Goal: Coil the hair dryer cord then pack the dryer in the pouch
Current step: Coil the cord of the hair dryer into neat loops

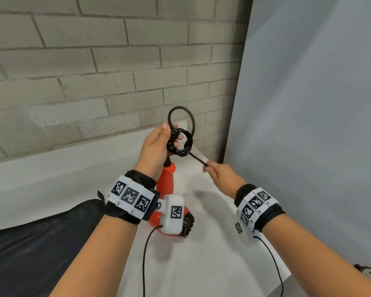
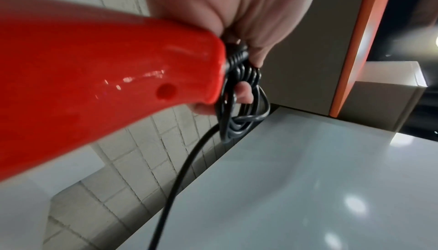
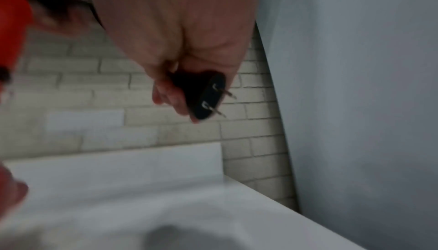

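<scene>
Cord [image 1: 181, 133] is nearly all gathered: I see several black loops bunched in my left hand [image 1: 156, 144], fingers curled round them just above the end of the red handle, with one larger loop standing up toward twelve o'clock. From the bundle a short straight run leads down toward four o'clock into my right hand [image 1: 217, 173], whose fingers pinch the plug [image 3: 203, 94]; the right wrist view shows its two prongs pointing away from the palm.

The hair dryer [image 1: 165, 183] hangs below my left hand, its body down toward six o'clock just over the white counter [image 1: 212, 264], partly hidden by the wrist camera. The black pouch [image 1: 36, 243] lies on the counter at about eight o'clock of the dryer; I cannot tell where its mouth is.

My reading: the cord is springy rubber that holds a curl but will fan open if my left grip slackens, so I would keep the loops squeezed where they cross. The glossy plastic shell looks slick and moderately heavy; the handle near the strain relief is the safest hold. The pouch looks limp and thin, so it will need one hand to keep it open.
</scene>
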### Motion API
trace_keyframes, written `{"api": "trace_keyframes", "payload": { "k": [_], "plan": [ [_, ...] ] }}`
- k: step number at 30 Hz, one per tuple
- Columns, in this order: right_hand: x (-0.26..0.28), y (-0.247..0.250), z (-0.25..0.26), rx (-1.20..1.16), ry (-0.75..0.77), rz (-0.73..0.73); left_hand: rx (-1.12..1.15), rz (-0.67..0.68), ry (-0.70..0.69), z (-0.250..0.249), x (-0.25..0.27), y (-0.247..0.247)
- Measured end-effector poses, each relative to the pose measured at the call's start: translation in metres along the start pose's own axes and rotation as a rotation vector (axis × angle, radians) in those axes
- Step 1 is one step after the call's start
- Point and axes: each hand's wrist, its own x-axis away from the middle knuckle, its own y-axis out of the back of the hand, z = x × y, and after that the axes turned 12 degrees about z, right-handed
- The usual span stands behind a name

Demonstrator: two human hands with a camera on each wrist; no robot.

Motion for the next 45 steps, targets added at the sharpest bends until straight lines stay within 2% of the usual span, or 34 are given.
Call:
{"api": "trace_keyframes", "payload": {
  "k": [3,5,6,8,12,16,22,25,29,32,36,42,45],
  "plan": [
    [0.002,-0.01,-0.023,0.073,-0.255,0.255,-0.077,0.122,-0.01,-0.001,0.003,-0.003],
    [0.003,-0.01,-0.021,0.09,-0.328,0.369,-0.1,0.167,-0.014,-0.001,0.002,-0.008],
    [0.003,-0.007,-0.016,0.093,-0.31,0.38,-0.094,0.179,-0.011,-0.001,0.002,-0.009],
    [0.003,0.001,0.0,-0.003,-0.173,0.301,-0.084,0.192,-0.012,0.0,0.001,-0.011],
    [0.005,0.013,0.042,-0.415,0.155,0.141,-0.108,0.198,-0.033,0.001,0.001,-0.012],
    [0.008,0.019,0.057,-0.546,0.279,0.137,-0.086,0.136,-0.003,0.003,-0.003,-0.006],
    [0.002,0.011,0.051,-0.625,0.244,0.169,-0.059,0.106,0.008,0.001,-0.002,-0.005],
    [-0.003,0.016,0.048,-0.462,0.12,-0.012,-0.113,0.109,0.015,0.0,-0.001,-0.006],
    [-0.01,0.033,0.047,-0.315,0.087,-0.234,-0.172,0.198,0.066,0.002,0.001,-0.006],
    [-0.008,0.047,0.048,-0.288,0.096,-0.359,-0.192,0.227,0.131,0.007,0.0,-0.002],
    [0.007,0.069,0.065,-0.201,0.16,-0.479,-0.281,0.273,0.123,0.006,0.001,0.0],
    [0.016,0.077,0.088,-0.104,0.231,-0.484,-0.423,0.43,0.113,0.002,0.0,-0.002],
    [0.016,0.075,0.086,-0.159,0.284,-0.514,-0.402,0.377,0.089,0.002,-0.001,-0.004]
  ]
}}
